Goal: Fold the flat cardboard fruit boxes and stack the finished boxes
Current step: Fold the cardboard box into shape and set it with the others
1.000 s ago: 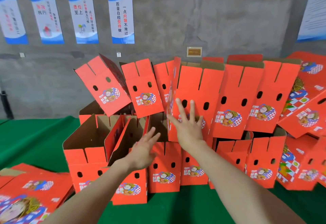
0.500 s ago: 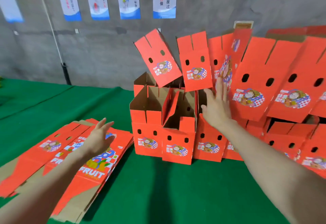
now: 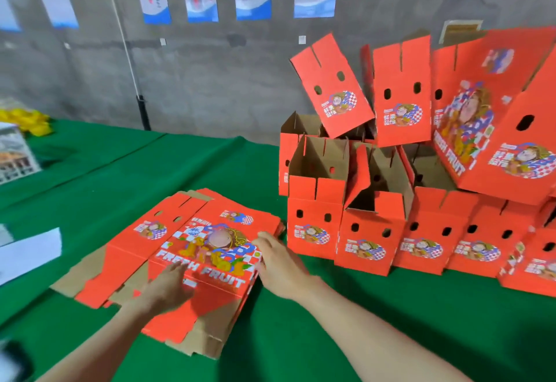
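In the head view, we have swung away from the finished boxes (image 3: 370,231), which stand and lean in a heap at the far right. A second ago both our hands were against them. Half a second ago the left was already reaching across while the right lingered on the heap. Now both are down on the stack of flat boxes (image 3: 192,249), lying near and left on the green cloth (image 3: 331,336). Our left hand (image 3: 168,287) rests on the top sheet with fingers fairly straight, holding nothing. Our right hand (image 3: 276,258) is at the sheet's right edge with fingers bent, though blur keeps us from telling whether it has pinched the edge yet. We judge that one box is finished and stacked, and that we are starting to lift the next flat.
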Available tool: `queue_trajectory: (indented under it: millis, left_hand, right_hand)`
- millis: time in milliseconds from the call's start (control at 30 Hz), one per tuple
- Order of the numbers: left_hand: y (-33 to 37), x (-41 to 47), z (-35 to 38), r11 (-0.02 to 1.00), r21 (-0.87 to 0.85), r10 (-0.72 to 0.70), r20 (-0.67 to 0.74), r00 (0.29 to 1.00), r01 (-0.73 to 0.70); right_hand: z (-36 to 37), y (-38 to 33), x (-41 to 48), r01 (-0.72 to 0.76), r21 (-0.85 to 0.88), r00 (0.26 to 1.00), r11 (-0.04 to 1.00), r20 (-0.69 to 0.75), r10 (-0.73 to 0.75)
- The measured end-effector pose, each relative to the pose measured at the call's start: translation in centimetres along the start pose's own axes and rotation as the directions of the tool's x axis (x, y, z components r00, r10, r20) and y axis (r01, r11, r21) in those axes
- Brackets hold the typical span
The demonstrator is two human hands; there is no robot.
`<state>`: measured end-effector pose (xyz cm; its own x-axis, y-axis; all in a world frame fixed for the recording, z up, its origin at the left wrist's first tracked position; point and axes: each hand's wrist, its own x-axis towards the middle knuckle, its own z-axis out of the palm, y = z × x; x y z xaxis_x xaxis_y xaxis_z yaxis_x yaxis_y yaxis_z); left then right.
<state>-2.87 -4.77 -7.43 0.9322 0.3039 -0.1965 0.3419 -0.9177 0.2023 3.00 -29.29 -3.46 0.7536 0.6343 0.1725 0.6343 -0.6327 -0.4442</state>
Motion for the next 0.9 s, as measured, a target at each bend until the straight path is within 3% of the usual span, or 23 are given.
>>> queue_trajectory:
  millis: [67,200,333,433,667,800,900]
  left_hand:
    - [-1.6,0.2,2.2,0.999,0.036,-0.025,-0.031,0.999,0.026]
    - [-3.2,-0.5,7.3,0.991,0.106,0.08,0.031,0.996,-0.083]
    - [-3.3,-1.4,8.8,0.967,0.157,0.205,-0.015,0.979,-0.2]
    - [-3.4,-1.9,8.4,0.948,0.097,0.309,-0.051,0.95,-0.303]
    - [-3.0,-1.1,7.1,0.963,0.072,0.266,-0.088,0.96,-0.261]
    - [-2.3,-0.9,5.0,0.945,-0.049,0.294,-0.311,0.904,-0.325]
    - [-1.0,-0.8,2.0,0.902,-0.034,0.333,-0.578,0.745,-0.43]
  right_hand:
    - [2.7,-0.9,0.7,-0.028,-0.029,0.996,0.999,0.088,0.03]
    - [6.8,-1.8,1.8,-0.052,-0.092,0.968,0.994,0.241,0.073]
    - [9.4,-0.9,2.3,0.022,-0.239,0.911,0.971,0.405,0.079]
    - [10.8,0.3,1.9,0.103,-0.373,0.833,0.922,0.539,0.125]
    - [11.2,1.6,1.4,0.156,-0.385,0.786,0.91,0.606,0.122]
    - [9.1,1.8,1.2,0.171,-0.312,0.828,0.934,0.559,0.036]
    - [7.1,1.4,1.4,0.117,-0.245,0.909,0.962,0.416,-0.004]
